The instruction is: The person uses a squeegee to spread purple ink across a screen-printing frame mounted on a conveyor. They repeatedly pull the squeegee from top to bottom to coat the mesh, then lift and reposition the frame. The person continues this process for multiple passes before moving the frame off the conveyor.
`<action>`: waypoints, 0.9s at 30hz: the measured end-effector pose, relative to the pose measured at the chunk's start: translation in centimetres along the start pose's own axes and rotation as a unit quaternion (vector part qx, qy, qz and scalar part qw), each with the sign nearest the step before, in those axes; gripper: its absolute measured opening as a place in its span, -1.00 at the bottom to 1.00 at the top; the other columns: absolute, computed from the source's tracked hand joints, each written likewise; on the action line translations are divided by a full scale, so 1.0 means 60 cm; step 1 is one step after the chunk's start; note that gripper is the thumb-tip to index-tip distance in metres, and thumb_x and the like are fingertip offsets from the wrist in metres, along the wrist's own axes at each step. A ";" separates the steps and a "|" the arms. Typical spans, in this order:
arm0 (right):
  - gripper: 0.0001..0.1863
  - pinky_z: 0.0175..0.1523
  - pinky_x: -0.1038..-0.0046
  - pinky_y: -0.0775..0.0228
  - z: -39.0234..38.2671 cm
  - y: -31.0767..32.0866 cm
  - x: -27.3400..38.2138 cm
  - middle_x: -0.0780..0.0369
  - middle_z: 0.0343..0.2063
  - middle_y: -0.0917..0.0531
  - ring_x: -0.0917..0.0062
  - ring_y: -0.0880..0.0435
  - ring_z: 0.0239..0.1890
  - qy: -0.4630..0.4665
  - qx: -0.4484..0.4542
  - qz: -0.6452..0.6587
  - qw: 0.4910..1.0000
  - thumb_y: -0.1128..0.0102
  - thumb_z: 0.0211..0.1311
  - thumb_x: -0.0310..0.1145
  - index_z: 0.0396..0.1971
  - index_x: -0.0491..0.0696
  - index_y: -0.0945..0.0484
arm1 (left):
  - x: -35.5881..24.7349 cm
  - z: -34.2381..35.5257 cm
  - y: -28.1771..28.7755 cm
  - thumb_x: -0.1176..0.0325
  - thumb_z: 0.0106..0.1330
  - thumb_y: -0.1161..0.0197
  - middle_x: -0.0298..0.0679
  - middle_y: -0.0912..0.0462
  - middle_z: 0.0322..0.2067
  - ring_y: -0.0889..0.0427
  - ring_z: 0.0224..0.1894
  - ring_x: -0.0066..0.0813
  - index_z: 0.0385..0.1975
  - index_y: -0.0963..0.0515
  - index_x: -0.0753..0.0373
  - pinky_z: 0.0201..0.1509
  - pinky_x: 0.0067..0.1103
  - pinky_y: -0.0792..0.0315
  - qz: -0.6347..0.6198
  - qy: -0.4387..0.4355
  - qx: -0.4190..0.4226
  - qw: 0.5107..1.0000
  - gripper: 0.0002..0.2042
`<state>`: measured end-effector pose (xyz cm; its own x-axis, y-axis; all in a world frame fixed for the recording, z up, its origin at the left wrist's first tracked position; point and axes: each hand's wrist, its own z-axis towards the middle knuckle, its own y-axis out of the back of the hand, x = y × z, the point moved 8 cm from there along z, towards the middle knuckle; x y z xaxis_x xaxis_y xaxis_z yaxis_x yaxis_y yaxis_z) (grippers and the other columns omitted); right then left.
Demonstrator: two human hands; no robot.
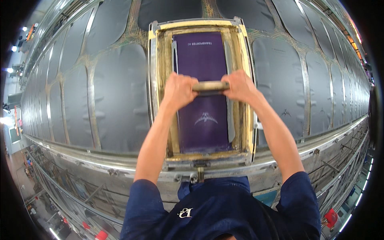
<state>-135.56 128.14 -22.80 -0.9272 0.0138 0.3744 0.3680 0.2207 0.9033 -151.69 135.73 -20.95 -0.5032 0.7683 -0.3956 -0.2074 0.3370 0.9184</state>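
Observation:
A wooden-handled squeegee (211,86) lies crosswise over the middle of a printing screen. Wrapped round its left end is my left hand (180,91), with the fingers closed. My right hand (241,85) grips the other end in the same way. The bar between them shows bare wood. Beneath it, the screen's purple print area (200,62) carries a pale winged emblem and a line of lettering. Greyish ink streaks (231,116) run along the sides of that area. The screen's metal frame (249,68), edged with yellowish tape, surrounds it. The squeegee's blade is mostly hidden.
Dark grey panels (116,92) lie in rows on the long printing table to both sides. A metal rail (116,166) follows the near edge, with a clamp (200,172) at the frame's near side. A red object (330,218) is at lower right.

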 end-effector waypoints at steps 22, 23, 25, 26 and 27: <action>-0.64 -0.05 0.13 -0.58 0.267 0.142 -0.162 0.03 -0.39 -0.74 0.09 -0.74 -0.22 -0.008 -0.065 0.009 0.998 -0.47 0.00 -0.11 -0.26 -0.04 -0.73 | 0.133 0.297 0.084 0.13 -0.01 -0.55 -0.15 -0.71 -0.52 -0.70 -0.29 -0.04 -0.36 -0.73 0.10 -0.05 -0.27 -0.53 0.060 0.016 -0.044 0.997 -0.72; -0.62 -0.02 0.15 -0.59 0.291 0.144 -0.174 0.03 -0.33 -0.75 0.10 -0.75 -0.18 -0.036 -0.035 0.012 0.999 -0.48 0.00 -0.12 -0.23 -0.04 -0.73 | 0.144 0.323 0.087 0.14 -0.01 -0.55 -0.14 -0.71 -0.52 -0.70 -0.30 -0.04 -0.34 -0.74 0.10 -0.07 -0.27 -0.53 0.056 0.022 -0.025 0.998 -0.72; -0.60 0.03 0.19 -0.60 0.315 0.162 -0.173 0.02 -0.23 -0.77 0.12 -0.76 -0.09 -0.092 0.029 0.022 0.995 -0.50 0.00 -0.15 -0.17 -0.04 -0.74 | 0.170 0.347 0.080 0.12 0.02 -0.54 -0.17 -0.72 -0.52 -0.71 -0.30 -0.10 -0.35 -0.74 0.08 -0.01 -0.28 -0.51 0.023 0.053 0.015 0.998 -0.74; -0.61 0.00 0.18 -0.59 0.320 0.160 -0.185 0.02 -0.28 -0.77 0.11 -0.76 -0.13 -0.081 0.010 0.038 0.996 -0.51 -0.01 -0.15 -0.21 -0.06 -0.73 | 0.174 0.356 0.074 0.11 0.03 -0.53 -0.18 -0.73 -0.52 -0.72 -0.30 -0.12 -0.35 -0.75 0.07 0.02 -0.29 -0.50 0.006 0.066 0.034 0.997 -0.75; -0.63 -0.03 0.17 -0.59 0.322 0.157 -0.196 0.01 -0.32 -0.76 0.10 -0.76 -0.17 -0.069 -0.010 0.054 0.996 -0.51 -0.02 -0.16 -0.24 -0.07 -0.73 | 0.172 0.363 0.074 0.11 0.02 -0.53 -0.18 -0.73 -0.52 -0.72 -0.30 -0.13 -0.35 -0.74 0.08 -0.02 -0.29 -0.51 0.009 0.060 0.024 0.998 -0.74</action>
<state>-122.57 148.91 -22.74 -0.8823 0.1713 0.4384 0.4663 0.1918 0.8636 -139.51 157.03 -21.19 -0.6036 0.7055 -0.3715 -0.1573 0.3514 0.9229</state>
